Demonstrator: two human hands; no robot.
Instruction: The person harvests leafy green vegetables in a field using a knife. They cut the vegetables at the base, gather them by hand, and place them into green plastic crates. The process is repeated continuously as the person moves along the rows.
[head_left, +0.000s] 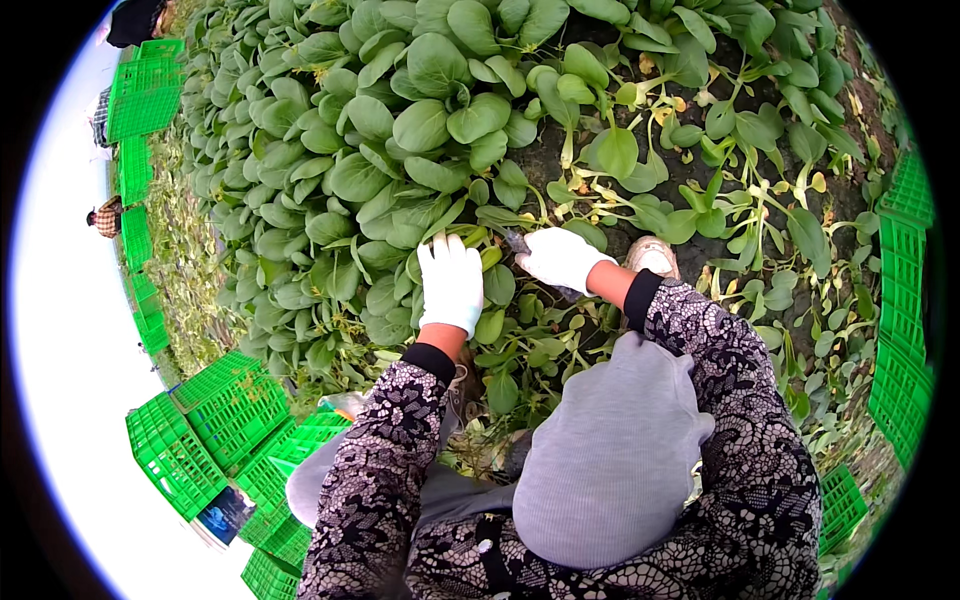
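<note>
My left hand, in a white glove, is closed around a bok choy plant at the edge of the dense bed. Pale green stalks show just right of its fingers, and leaves partly hide the grip. My right hand, also gloved in white, holds a small knife. The greyish blade points left toward the plant's stalks, a short gap from my left hand. Part of the dark handle sticks out below the right palm.
Dense bok choy fills the upper left. Loose leaves and yellowed stalks litter the soil at right. My shoe stands beside my right wrist. Green plastic crates are stacked at left, with more crates at right. Another person is far left.
</note>
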